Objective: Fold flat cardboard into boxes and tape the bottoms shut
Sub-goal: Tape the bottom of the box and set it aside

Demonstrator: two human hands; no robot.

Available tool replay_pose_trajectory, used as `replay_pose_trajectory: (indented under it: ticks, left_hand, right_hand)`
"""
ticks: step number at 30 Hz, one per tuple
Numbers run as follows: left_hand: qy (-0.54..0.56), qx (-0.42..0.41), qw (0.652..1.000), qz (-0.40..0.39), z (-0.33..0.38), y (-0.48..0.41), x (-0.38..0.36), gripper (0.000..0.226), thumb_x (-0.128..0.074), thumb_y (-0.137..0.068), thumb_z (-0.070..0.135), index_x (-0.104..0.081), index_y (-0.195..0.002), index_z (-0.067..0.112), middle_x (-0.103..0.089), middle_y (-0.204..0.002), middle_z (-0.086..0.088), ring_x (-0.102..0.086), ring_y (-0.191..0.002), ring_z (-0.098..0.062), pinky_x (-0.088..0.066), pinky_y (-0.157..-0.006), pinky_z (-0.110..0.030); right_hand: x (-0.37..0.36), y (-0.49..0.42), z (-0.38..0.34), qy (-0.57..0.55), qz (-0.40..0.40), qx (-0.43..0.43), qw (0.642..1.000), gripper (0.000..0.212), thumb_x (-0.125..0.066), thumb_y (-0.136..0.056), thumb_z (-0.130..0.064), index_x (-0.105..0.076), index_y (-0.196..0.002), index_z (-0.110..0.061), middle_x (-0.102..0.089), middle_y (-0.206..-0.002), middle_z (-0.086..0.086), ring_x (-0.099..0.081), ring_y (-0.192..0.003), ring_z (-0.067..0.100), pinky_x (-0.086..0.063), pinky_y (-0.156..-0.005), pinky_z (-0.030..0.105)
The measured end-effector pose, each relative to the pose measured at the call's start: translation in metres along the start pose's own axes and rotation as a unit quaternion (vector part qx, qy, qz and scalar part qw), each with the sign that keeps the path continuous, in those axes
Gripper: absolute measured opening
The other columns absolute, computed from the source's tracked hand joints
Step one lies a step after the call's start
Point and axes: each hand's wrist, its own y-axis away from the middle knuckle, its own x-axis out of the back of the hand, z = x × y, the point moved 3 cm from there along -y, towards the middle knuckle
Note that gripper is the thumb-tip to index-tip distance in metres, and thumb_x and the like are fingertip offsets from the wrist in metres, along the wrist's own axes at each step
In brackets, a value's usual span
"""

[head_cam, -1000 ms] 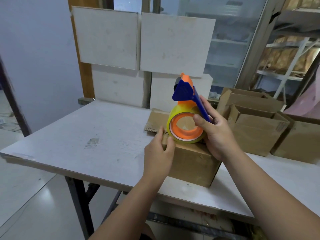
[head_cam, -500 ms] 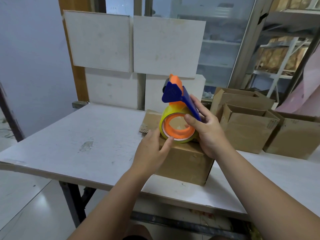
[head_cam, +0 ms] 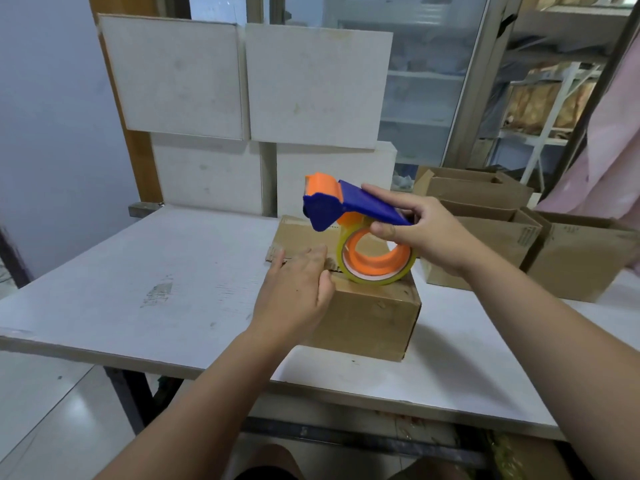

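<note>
Two hands work mid-frame: the left hand [head_cam: 298, 289] presses flat, fingers straight, on the brown cardboard box [head_cam: 367, 313]. The right hand [head_cam: 429, 233] grips the blue-and-orange tape dispenser [head_cam: 360, 233] on the box top.

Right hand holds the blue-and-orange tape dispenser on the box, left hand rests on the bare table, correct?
Not quite: the left hand is not on the bare table; its fingers lie flat on the top of the box. The right hand does hold the tape dispenser on the box. The head view shows it.
</note>
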Motion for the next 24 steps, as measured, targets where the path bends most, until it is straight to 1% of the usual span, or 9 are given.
replay_pose_trajectory:
  ticks: [3,6,10,12,14,17,19,21,24]
  left_hand:
    - [-0.006,0.001,1.0,-0.017,0.0,0.0,0.0,0.065,-0.01,-0.088,0.036,-0.036,-0.146,0.021,-0.039,-0.149,0.004,-0.027,-0.139,-0.008,-0.005,-0.119,-0.03]
    - [-0.027,0.001,0.999,-0.027,0.001,0.0,0.002,0.068,-0.007,-0.087,0.037,-0.034,-0.147,0.021,-0.034,-0.152,0.005,-0.024,-0.141,-0.007,-0.006,-0.118,-0.028]
    - [-0.052,0.0,0.998,-0.026,0.004,-0.001,0.004,0.083,0.009,-0.079,0.043,-0.033,-0.147,0.022,-0.034,-0.152,0.005,-0.025,-0.14,-0.007,-0.009,-0.117,-0.028]
    - [-0.063,0.003,0.997,-0.032,0.004,-0.001,0.005,0.076,0.004,-0.083,0.04,-0.032,-0.147,0.022,-0.032,-0.153,0.006,-0.023,-0.141,-0.007,-0.008,-0.118,-0.028]
    - [-0.069,0.008,0.997,-0.038,0.005,-0.001,0.005,0.073,0.0,-0.084,0.038,-0.032,-0.147,0.023,-0.031,-0.153,0.007,-0.021,-0.142,-0.005,-0.007,-0.118,-0.028]
    - [-0.065,0.001,0.997,-0.032,0.008,0.0,0.006,0.082,0.009,-0.079,0.043,-0.034,-0.146,0.025,-0.032,-0.153,0.008,-0.023,-0.141,-0.005,-0.007,-0.118,-0.028]
    - [-0.058,0.001,0.998,-0.024,0.009,0.0,0.005,0.089,0.013,-0.074,0.046,-0.035,-0.146,0.024,-0.033,-0.152,0.008,-0.024,-0.14,-0.006,-0.008,-0.118,-0.029]
    - [-0.059,0.004,0.998,-0.019,0.009,0.001,0.003,0.092,0.014,-0.071,0.046,-0.034,-0.146,0.022,-0.032,-0.153,0.007,-0.023,-0.141,-0.006,-0.008,-0.118,-0.03]
    - [-0.053,0.009,0.998,-0.017,0.008,0.002,0.001,0.092,0.013,-0.071,0.046,-0.033,-0.147,0.022,-0.031,-0.153,0.007,-0.021,-0.142,-0.005,-0.009,-0.119,-0.033]
  right_hand:
    - [-0.007,0.006,0.011,-0.044,0.043,0.011,0.998,0.053,-0.07,-0.079,-0.027,-0.048,-0.123,-0.048,-0.053,-0.114,-0.031,-0.057,-0.093,-0.017,-0.044,-0.074,0.005]
    - [-0.006,0.008,0.014,-0.066,0.052,0.005,0.996,0.054,-0.069,-0.073,-0.032,-0.048,-0.12,-0.05,-0.056,-0.115,-0.026,-0.059,-0.093,-0.012,-0.047,-0.075,0.008]
    - [0.001,0.002,0.004,-0.003,-0.002,-0.001,1.0,0.056,-0.067,-0.071,-0.041,-0.048,-0.123,-0.051,-0.055,-0.119,-0.027,-0.057,-0.097,-0.013,-0.044,-0.075,0.006]
    - [0.006,-0.001,0.0,0.046,-0.028,-0.002,0.999,0.055,-0.066,-0.071,-0.046,-0.047,-0.123,-0.054,-0.054,-0.12,-0.03,-0.055,-0.101,-0.013,-0.042,-0.077,0.004]
    - [0.016,0.002,-0.002,0.082,-0.042,-0.013,0.996,0.052,-0.067,-0.073,-0.047,-0.047,-0.12,-0.058,-0.056,-0.116,-0.031,-0.056,-0.099,-0.012,-0.042,-0.076,0.004]
    - [0.031,0.011,0.0,0.094,-0.046,-0.026,0.994,0.05,-0.07,-0.083,-0.03,-0.048,-0.121,-0.054,-0.057,-0.108,-0.03,-0.056,-0.087,-0.015,-0.041,-0.069,0.003]
    - [0.033,0.015,0.005,0.093,-0.031,-0.02,0.995,0.051,-0.069,-0.085,-0.025,-0.047,-0.123,-0.051,-0.056,-0.106,-0.029,-0.055,-0.085,-0.017,-0.04,-0.069,0.003]
    - [0.03,0.022,0.015,0.031,0.024,-0.016,0.999,0.05,-0.068,-0.085,-0.025,-0.048,-0.123,-0.051,-0.058,-0.107,-0.024,-0.057,-0.084,-0.013,-0.043,-0.071,0.006]
    - [0.022,0.037,0.036,-0.117,0.11,-0.024,0.987,0.054,-0.074,-0.079,-0.031,-0.049,-0.124,-0.047,-0.063,-0.108,-0.018,-0.062,-0.087,0.003,-0.05,-0.07,0.018]
